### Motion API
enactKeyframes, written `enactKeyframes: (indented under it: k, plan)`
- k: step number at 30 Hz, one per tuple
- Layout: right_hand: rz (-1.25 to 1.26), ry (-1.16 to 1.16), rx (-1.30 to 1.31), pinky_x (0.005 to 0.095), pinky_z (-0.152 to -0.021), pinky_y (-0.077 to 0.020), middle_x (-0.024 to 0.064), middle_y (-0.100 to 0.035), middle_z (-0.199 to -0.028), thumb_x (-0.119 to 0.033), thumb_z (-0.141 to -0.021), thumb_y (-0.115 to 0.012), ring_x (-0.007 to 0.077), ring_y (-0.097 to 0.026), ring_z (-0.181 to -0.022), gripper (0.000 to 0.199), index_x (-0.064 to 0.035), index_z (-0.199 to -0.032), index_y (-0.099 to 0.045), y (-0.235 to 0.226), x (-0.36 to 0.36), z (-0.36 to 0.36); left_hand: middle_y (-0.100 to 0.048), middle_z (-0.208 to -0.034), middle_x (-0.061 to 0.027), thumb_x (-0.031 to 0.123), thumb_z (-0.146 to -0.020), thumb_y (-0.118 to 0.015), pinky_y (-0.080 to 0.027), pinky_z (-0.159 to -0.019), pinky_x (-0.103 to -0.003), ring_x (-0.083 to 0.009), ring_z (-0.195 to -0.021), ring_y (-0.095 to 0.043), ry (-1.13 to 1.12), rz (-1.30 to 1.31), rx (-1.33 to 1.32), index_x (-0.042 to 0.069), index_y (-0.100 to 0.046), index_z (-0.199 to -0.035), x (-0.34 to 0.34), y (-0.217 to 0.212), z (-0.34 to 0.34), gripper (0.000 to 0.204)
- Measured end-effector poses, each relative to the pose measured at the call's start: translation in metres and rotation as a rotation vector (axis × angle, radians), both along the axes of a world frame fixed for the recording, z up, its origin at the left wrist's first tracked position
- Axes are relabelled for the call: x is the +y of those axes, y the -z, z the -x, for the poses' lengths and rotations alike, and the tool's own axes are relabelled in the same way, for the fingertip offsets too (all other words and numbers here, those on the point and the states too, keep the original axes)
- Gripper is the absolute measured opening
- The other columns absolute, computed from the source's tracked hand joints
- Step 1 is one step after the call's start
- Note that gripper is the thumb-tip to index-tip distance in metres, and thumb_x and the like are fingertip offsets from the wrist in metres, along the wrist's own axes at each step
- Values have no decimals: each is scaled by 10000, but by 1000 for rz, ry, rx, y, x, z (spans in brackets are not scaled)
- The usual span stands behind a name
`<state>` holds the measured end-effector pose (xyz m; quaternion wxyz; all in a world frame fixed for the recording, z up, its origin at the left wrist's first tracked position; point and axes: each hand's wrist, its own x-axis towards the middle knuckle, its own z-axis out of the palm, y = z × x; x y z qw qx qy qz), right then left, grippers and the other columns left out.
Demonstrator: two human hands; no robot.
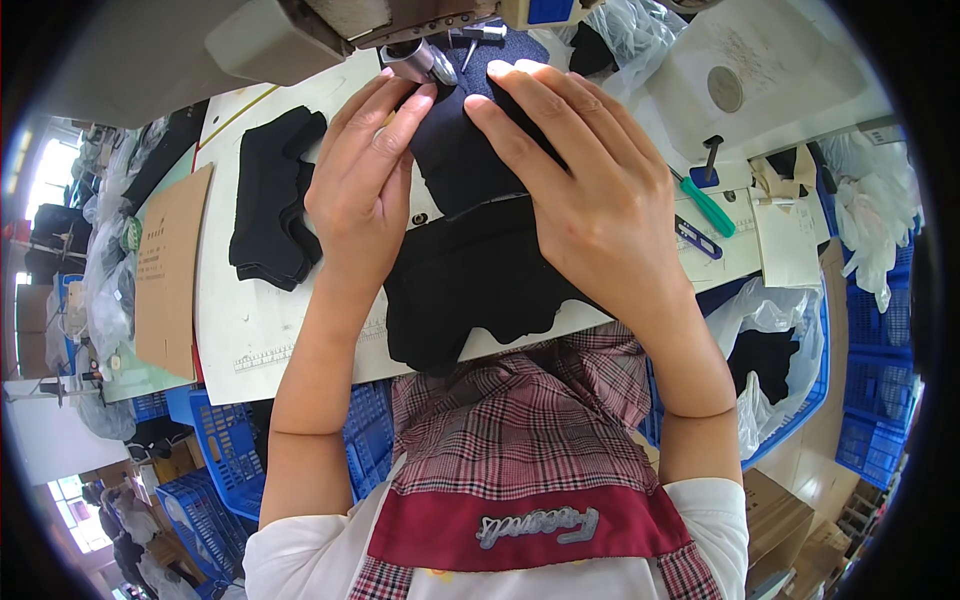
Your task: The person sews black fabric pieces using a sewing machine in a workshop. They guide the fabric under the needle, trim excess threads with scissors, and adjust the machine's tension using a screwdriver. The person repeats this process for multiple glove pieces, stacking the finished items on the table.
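Observation:
A black fabric piece (460, 165) lies under the metal foot (425, 62) of a sewing machine (290, 40). My left hand (365, 165) is at the left side of this piece, its fingers stretched forward and the fingertips beside the foot. On the right, my right hand (600, 185) lies with fingers spread over the piece, its index finger pointing toward the foot. Closer to me, a black cut fabric piece (480, 280) with a wavy edge hangs slightly over the table's front edge. A stack of similar black pieces (275, 200) rests left of my left hand.
A green-handled screwdriver (708, 207) and a small purple-grey tool (698, 238) lie on the white table (270, 335), right of my right hand. A cardboard sheet (172, 270) stands at the left edge. Blue crates (225, 450) and a plastic-lined blue bin (815, 385) flank me.

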<state>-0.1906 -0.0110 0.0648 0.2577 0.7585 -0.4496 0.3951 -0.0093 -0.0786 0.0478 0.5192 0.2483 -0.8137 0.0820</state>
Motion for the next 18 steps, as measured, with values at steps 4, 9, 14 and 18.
enactKeyframes:
  k: [4, 9, 14, 18]
  plan:
    - [17, 26, 6, 384, -876, -520, 79, -617, -1160, 24, -669, -598, 275, -612, -1049, 458, -93, -1101, -700, 0, 0, -3, -694, -1049, -140, -147, -727, -616, -510, -915, -365, -320, -1097, -632, 17, 0, 15, 29, -700, -1088, -5, 2, -1, 410]
    - [53, 28, 31, 372, -823, -521, 72, -602, -1113, 6, -645, -612, 274, -605, -994, 491, -108, -1113, -706, 1, 0, -5, -698, -1069, -139, -140, -739, -622, -509, -919, -367, -325, -1104, -629, 24, 13, 32, 19, -692, -1070, -7, 4, -1, 373]
    - [60, 35, 39, 374, -824, -520, 71, -605, -1108, 7, -643, -613, 274, -604, -994, 505, -111, -1125, -704, 1, 0, -7, -698, -1082, -136, -134, -751, -634, -507, -922, -368, -330, -1107, -627, 26, -11, 44, 13, -685, -1048, -9, 6, -1, 335]
    - [70, 28, 31, 377, -826, -519, 67, -610, -1103, 13, -644, -619, 275, -603, -994, 503, -110, -1124, -703, 1, -3, -5, -695, -1087, -137, -124, -761, -640, -510, -913, -358, -325, -1094, -631, 20, -16, 51, 16, -683, -1059, -8, 5, -1, 332]
